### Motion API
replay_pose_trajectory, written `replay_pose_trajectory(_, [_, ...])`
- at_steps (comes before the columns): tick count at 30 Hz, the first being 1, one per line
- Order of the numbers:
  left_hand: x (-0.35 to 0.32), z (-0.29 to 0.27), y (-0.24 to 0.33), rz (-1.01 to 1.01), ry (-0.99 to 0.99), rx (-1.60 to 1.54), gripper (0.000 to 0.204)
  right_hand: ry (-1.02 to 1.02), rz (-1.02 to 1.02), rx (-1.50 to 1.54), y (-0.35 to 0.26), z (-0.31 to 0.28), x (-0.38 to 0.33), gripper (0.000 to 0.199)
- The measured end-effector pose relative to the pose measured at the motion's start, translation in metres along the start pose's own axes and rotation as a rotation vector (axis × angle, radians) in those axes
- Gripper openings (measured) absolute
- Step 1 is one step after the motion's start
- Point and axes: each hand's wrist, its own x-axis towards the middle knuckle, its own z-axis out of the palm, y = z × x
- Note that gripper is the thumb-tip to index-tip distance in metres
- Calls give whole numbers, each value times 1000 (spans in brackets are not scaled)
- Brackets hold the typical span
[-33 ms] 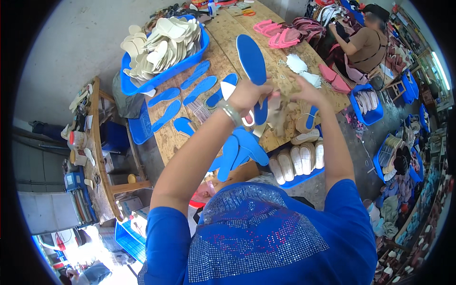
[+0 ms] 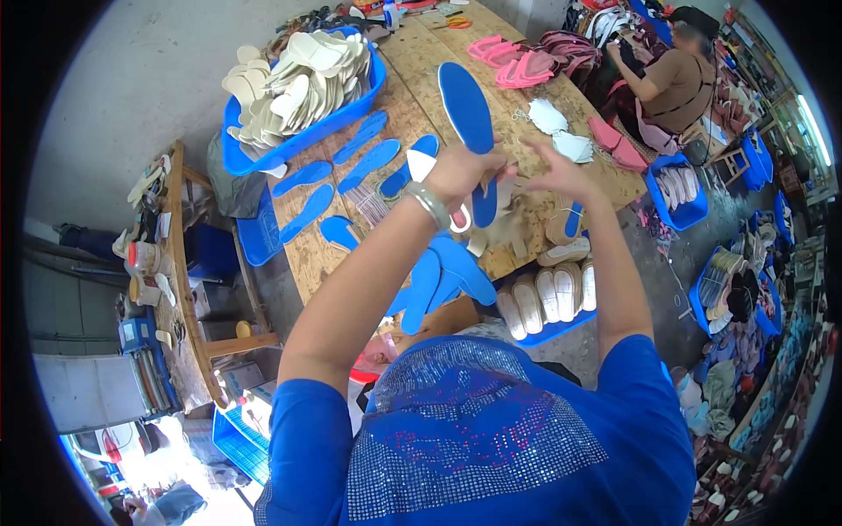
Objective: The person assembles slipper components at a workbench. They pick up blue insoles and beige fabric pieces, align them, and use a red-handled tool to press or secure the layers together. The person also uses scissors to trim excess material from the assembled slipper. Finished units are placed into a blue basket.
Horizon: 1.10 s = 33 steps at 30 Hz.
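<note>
**Right hand closer to the held blue insole**

The left hand (image 2: 465, 175) was clenched around the middle of a blue insole (image 2: 469, 110) with a pale edge. The insole was held upright over the wooden table (image 2: 421, 79), its broad end pointing to the table's far side. Against the earlier frame, its position and the left hand's had altered only slightly.

The right hand (image 2: 566, 178) showed the clearer change: it had shifted leftward, bringing its fingertips near the left hand. Its fingers were spread and gripped nothing visible; contact at the fingertips could not be determined.

A beige piece (image 2: 504, 232), previously standing taller between the hands, appeared lower and flatter, partly behind the insole. Its exact outline could not be made out.

No shift was observed in the sky-blue insoles (image 2: 441, 279) fanned at the near edge, the blue tub (image 2: 303, 145) heaped with off-white pieces (image 2: 320, 83), or the blue tray (image 2: 561, 330) of pale insoles (image 2: 545, 296) beside the table.
</note>
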Motion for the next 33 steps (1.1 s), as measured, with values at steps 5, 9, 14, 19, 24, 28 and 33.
replay_pose_trajectory(5, [10,29,16,21,-112,-138,42,29,-26,321,18,48,-12,29])
replay_pose_trajectory(9, [16,17,42,233,-4,-110,38,17,179,348,24,64,-13,21])
replay_pose_trajectory(14, [11,12,75,286,24,-286,37,91,79,344,15,35,-2,19])
replay_pose_trajectory(19, [15,-29,34,107,146,35,31,464,43,860,-13,-19,20,24])
replay_pose_trajectory(24, [23,-3,19,113,-13,102,30,386,-177,772,-55,-39,38,22])
replay_pose_trajectory(28, [24,20,31,283,-47,123,20,362,-206,804,-80,-37,49,21])
replay_pose_trajectory(33, [25,2,33,187,-8,158,10,332,-124,934,-75,-46,53,21])
